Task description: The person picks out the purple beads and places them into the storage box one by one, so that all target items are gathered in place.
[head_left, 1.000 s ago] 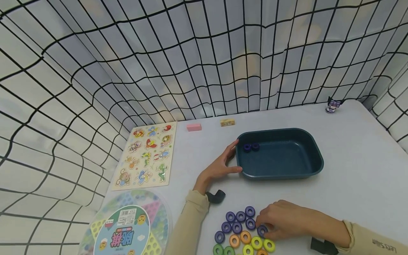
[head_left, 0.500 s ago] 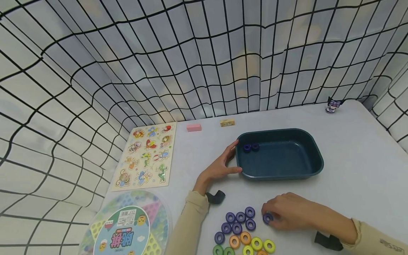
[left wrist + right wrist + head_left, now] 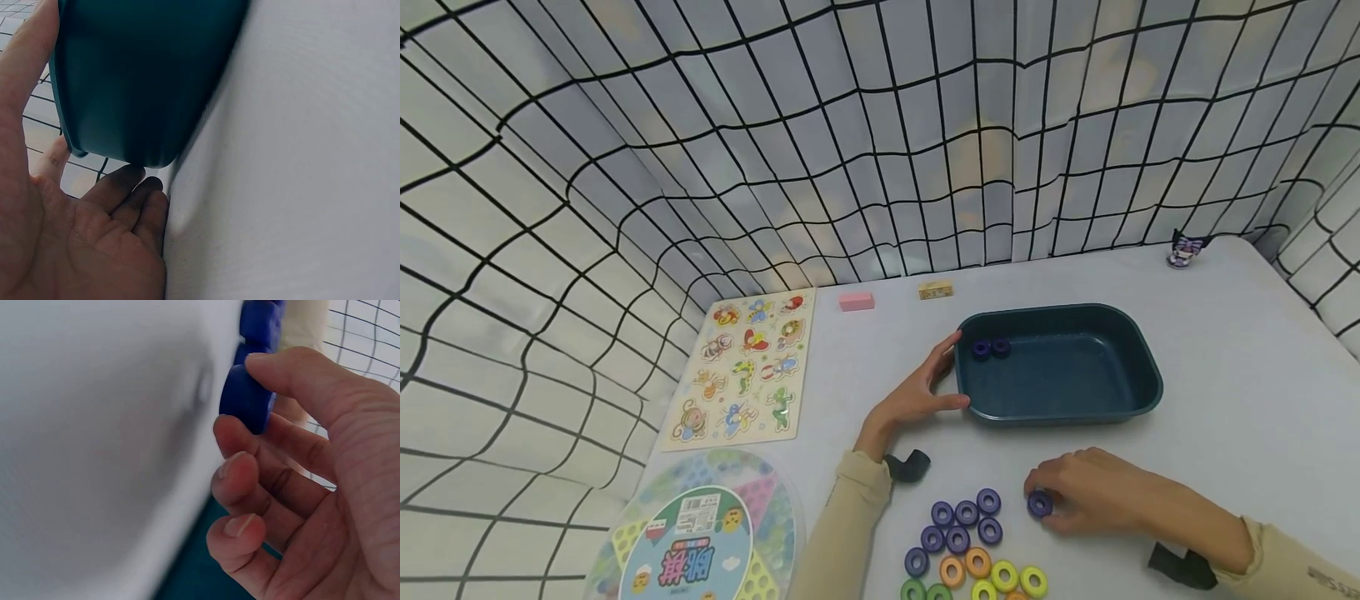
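Note:
A dark teal tray (image 3: 1060,367) lies in the head view, with two dark purple rings (image 3: 991,347) inside its far left corner. My left hand (image 3: 917,393) holds the tray's left end, thumb at the near corner and index finger at the far one. The left wrist view has the tray wall (image 3: 131,81) between thumb and index, the other fingers bent below. My right hand (image 3: 1093,492) pinches a purple ring (image 3: 1040,503) between thumb and fingers; it looks blue (image 3: 247,400) in the right wrist view. Left of it lies a group of purple rings (image 3: 957,537).
Orange rings (image 3: 977,562), yellow rings (image 3: 1033,581) and green rings (image 3: 913,588) lie nearest me. At left are a sticker-like picture board (image 3: 741,367) and a round game box (image 3: 688,542). A pink block (image 3: 856,301), a yellow block (image 3: 935,289) and a figurine (image 3: 1183,248) stand at the back.
My right hand has drawn the purple ring away from the group, rightward and slightly toward the tray. My left hand and the tray have stayed in place.

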The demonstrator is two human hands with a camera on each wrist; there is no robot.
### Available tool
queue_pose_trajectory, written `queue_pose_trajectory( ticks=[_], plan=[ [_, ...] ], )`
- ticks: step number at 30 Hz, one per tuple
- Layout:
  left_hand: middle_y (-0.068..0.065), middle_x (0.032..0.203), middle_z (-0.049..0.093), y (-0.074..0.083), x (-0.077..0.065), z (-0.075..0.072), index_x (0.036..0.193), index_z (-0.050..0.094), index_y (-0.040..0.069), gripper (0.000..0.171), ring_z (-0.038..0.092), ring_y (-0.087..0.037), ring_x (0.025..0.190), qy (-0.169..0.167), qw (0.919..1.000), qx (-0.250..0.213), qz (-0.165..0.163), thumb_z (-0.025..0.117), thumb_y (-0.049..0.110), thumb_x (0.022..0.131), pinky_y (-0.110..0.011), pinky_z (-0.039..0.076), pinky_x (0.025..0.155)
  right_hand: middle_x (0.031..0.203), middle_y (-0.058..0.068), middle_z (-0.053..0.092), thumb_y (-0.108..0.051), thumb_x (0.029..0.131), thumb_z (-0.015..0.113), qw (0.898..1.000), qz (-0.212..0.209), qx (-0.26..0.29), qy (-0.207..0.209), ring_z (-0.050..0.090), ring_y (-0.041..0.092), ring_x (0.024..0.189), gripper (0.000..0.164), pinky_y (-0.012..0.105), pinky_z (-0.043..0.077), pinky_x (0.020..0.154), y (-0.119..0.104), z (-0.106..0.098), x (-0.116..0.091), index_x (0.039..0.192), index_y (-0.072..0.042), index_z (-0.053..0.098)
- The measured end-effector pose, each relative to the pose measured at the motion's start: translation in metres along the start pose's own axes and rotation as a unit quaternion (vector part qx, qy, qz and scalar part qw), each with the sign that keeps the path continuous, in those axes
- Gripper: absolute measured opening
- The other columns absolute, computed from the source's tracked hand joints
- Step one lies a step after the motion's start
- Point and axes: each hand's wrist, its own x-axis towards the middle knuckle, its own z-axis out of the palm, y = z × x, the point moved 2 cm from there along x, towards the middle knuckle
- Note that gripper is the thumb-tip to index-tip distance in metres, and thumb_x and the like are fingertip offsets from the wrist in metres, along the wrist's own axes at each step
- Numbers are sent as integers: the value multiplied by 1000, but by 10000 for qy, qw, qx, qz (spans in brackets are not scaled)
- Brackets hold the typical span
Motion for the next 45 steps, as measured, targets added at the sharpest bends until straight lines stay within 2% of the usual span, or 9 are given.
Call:
queue_pose_trajectory(
  ticks=[5, 9, 13, 17, 21, 27, 31, 37, 45],
  plan=[
    [1, 150, 8, 18, -4, -4, 146, 7, 23, 96, 15, -21, 135, -112, 9999, -53, 16, 67, 49, 75, -38, 16, 108, 73, -22, 49, -32, 79, 67, 9996, 64, 88, 266, 44, -2, 60, 27, 16, 38, 51, -3, -27, 1, 103, -20, 63],
    [-8, 150, 8, 31, -7, -6, 146, 7, 16, 94, 14, -25, 135, -187, 9997, -138, 39, 68, 40, 78, -41, 15, 108, 70, -22, 48, -34, 80, 66, 9977, 94, -160, 654, 42, -2, 57, 29, 16, 37, 48, 4, -54, 7, 105, -19, 63],
    [-1, 150, 9, 21, -7, -6, 146, 7, 23, 97, 15, -21, 135, -119, 9998, -133, -42, 67, 50, 75, -39, 16, 108, 66, -20, 48, -35, 80, 66, 9932, 233, -589, 973, 41, -2, 55, 29, 17, 36, 47, 20, -78, 18, 104, -18, 63],
    [10, 149, 12, 2, -4, -3, 144, 9, 36, 96, 17, -13, 134, 10, 9998, -116, -141, 66, 58, 70, -35, 17, 108, 65, -18, 50, -34, 80, 66, 9904, 514, -837, 975, 41, -1, 52, 32, 18, 37, 45, 42, -96, 32, 105, -15, 63],
    [10, 148, 13, -4, -2, -2, 143, 10, 39, 94, 18, -14, 134, 67, 9998, -185, -95, 67, 56, 70, -36, 17, 108, 65, -13, 52, -30, 80, 67, 9893, 605, -951, 926, 43, 2, 51, 33, 21, 38, 46, 61, -108, 48, 106, -11, 62],
    [0, 150, 9, 13, -5, -3, 145, 9, 27, 94, 15, -21, 135, -81, 9995, -294, 50, 68, 46, 75, -39, 16, 108, 68, -8, 55, -25, 80, 67, 9906, 887, -935, 447, 49, 6, 56, 32, 26, 42, 50, 81, -114, 72, 106, -8, 61],
    [-4, 150, 9, 26, -8, -2, 146, 8, 21, 93, 14, -24, 135, -167, 9994, -313, -20, 68, 41, 78, -41, 15, 108, 69, -6, 55, -24, 79, 69, 9890, 1042, -1024, 214, 51, 9, 58, 31, 27, 43, 49, 91, -112, 84, 105, -8, 62],
    [-5, 149, 14, 33, -8, -1, 145, 10, 22, 91, 18, -21, 134, -66, 9995, -281, -156, 68, 42, 78, -39, 17, 108, 72, -4, 57, -22, 76, 71, 9859, 965, -1346, 238, 52, 10, 60, 31, 29, 45, 49, 99, -105, 95, 101, -7, 64],
    [-5, 149, 15, 34, -9, -1, 145, 11, 22, 91, 19, -20, 134, -49, 9993, -323, -184, 69, 40, 77, -40, 17, 108, 72, -3, 59, -20, 75, 72, 9827, 971, -1542, 340, 54, 10, 61, 30, 31, 47, 50, 97, -105, 96, 101, -8, 64]
  ],
)
